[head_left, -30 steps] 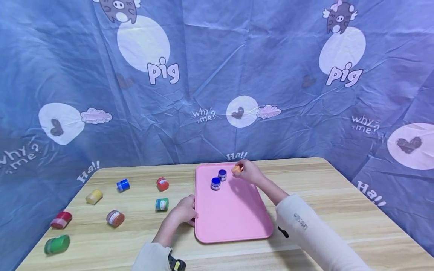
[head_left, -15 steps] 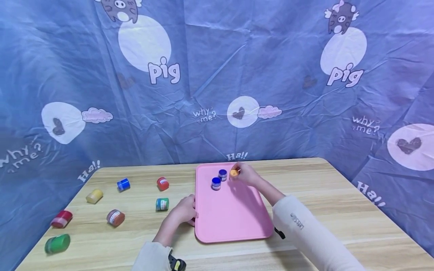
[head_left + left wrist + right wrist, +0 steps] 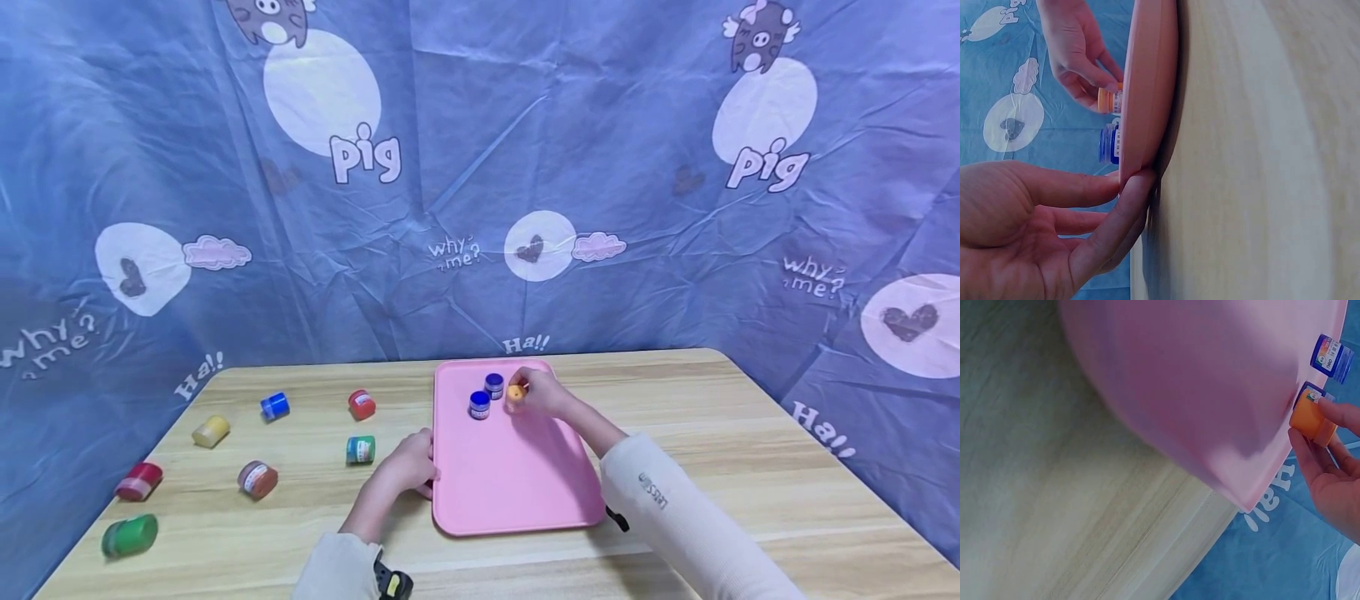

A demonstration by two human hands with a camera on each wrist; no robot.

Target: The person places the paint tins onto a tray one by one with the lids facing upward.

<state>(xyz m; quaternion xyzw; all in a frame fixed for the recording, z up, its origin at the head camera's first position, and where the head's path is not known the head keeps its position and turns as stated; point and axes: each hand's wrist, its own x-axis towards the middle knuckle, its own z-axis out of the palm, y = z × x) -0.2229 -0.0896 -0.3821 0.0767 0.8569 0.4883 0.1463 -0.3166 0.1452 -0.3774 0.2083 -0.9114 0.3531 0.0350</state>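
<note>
My right hand (image 3: 543,395) holds a small orange paint jar (image 3: 515,394) upright at the far part of the pink tray (image 3: 510,479). In the right wrist view, thumb and fingers pinch the orange jar's sides; I cannot tell whether its base touches the tray. Just left of it, two blue-lidded paint jars (image 3: 480,405) stand upright on the tray. My left hand (image 3: 408,463) grips the tray's left rim. The left wrist view shows the left thumb on the rim's upper side and the fingers against its outer wall and underside.
On the table left of the tray several paint jars lie on their sides: a red jar (image 3: 362,405), a green-blue one (image 3: 361,450), a blue one (image 3: 275,406), a brown one (image 3: 258,480), a yellow one (image 3: 211,431), a dark red one (image 3: 139,482) and a green one (image 3: 131,536). A blue curtain (image 3: 480,167) hangs behind.
My right hand has brought the orange jar slightly nearer and left, and turned it upright beside the blue-lidded jars. The left hand stays on the tray's rim.
</note>
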